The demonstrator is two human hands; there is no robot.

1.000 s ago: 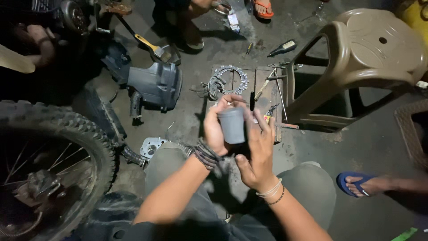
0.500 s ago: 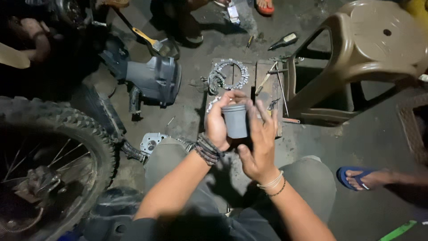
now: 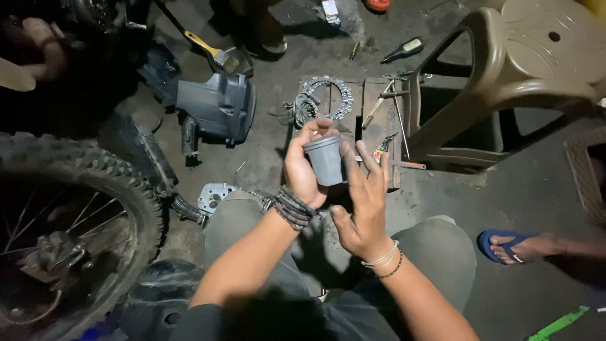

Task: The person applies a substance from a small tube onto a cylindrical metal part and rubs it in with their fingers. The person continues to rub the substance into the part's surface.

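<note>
1. Head view, centre: the left hand (image 3: 304, 172) is closed around a grey metal piston (image 3: 326, 159), thumb and fingers wrapping its skirt, and holds it upright in the air above the person's knees and the wooden board (image 3: 379, 120).
2. Head view, centre right: the right hand (image 3: 363, 199) is open, fingers spread, its fingertips (image 3: 349, 165) touching the right wall of the piston; it grips nothing.
3. Handling, as a judgement: the piston looks rigid, smooth-walled and moderately heavy for its bulk, possibly oily and therefore slippery; the skirt offers the best hold, with a thumb near the crown rim.
4. Head view, upper centre: a toothed clutch plate ring (image 3: 333, 100) lies on the board beside loose hand tools; a screwdriver (image 3: 402, 49) lies on the concrete beyond.
5. Head view, left: a knobbly motorcycle tyre (image 3: 76, 173) with spokes, a grey plastic cover (image 3: 218, 107) and a small alloy engine casting (image 3: 213, 196) near the left knee.
6. Head view, right: a brown plastic stool (image 3: 505, 69); another person's foot in a blue sandal (image 3: 508, 246) rests well apart.
</note>
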